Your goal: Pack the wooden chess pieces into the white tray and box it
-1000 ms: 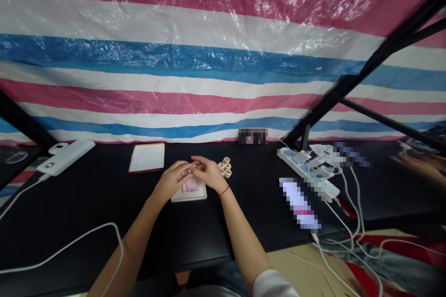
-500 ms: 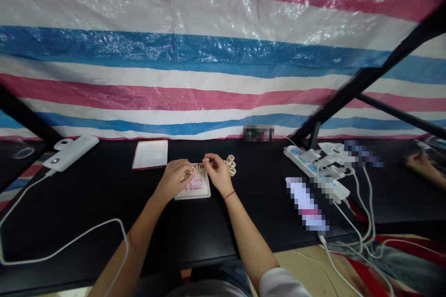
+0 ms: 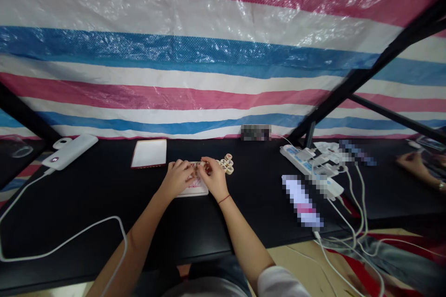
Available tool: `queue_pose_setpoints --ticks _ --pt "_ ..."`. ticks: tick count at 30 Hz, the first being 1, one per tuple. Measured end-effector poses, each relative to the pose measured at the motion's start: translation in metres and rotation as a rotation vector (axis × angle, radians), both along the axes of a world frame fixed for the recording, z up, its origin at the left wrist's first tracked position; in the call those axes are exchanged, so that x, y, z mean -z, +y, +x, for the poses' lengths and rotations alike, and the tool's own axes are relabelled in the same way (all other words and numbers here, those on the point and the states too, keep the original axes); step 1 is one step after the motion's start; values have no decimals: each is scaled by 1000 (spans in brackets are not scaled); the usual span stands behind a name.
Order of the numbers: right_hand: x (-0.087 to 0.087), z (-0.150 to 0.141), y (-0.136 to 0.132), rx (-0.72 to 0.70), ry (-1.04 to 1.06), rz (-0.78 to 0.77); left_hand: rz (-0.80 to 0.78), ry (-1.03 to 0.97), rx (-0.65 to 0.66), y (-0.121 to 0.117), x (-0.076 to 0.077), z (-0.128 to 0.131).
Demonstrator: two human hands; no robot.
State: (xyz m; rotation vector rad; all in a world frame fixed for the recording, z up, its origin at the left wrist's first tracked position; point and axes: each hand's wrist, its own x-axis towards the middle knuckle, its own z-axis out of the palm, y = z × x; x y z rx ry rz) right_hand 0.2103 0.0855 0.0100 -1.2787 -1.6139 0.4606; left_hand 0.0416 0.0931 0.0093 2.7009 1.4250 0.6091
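Left hand: the left hand (image 3: 179, 178) rests with curled fingers over the left part of a white card (image 3: 198, 191) drawn with pink-red lines. Its grip looks loosely closed, but the fingers hide whatever lies beneath, so I cannot tell if it is grasping anything.

Right hand: the right hand (image 3: 212, 177) sits just beside the left, its fingertips (image 3: 202, 161) drawn together at the card's far edge. They may be pinching something small, though the view is too poor to be sure. A thin red cord circles the wrist (image 3: 224, 199).

Pieces: a small cluster of round wooden counters (image 3: 226, 164), marked in dark and red, lies on the table just past the right hand and beyond the card's far corner.

Table: the black table (image 3: 104, 195) carries a blank white card with a red edge (image 3: 149, 153) left of the hands and a white power bank (image 3: 69, 151) further left, with a white cable (image 3: 59, 243) looping across the surface.

Right side: a power strip (image 3: 306, 162) holds several plugs, and a blurred flat object (image 3: 301, 199) lies near it.

Far right: another person's hand (image 3: 411, 161) rests at the edge of the view.

Behind: a striped red, white and blue tarpaulin (image 3: 209, 62) hangs behind the table.
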Motion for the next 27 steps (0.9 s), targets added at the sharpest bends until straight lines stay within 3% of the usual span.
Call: queue_pose_setpoints --ticks 6,12,27 --pt "2 -2 -7 -104 -111 91 30 -114 -32 3 6 -5" --pt "3 0 -12 -241 -318 85 -2 -128 -39 7 11 -10" --pt "4 2 -10 -189 -530 51 -81 -143 -31 10 26 -11"
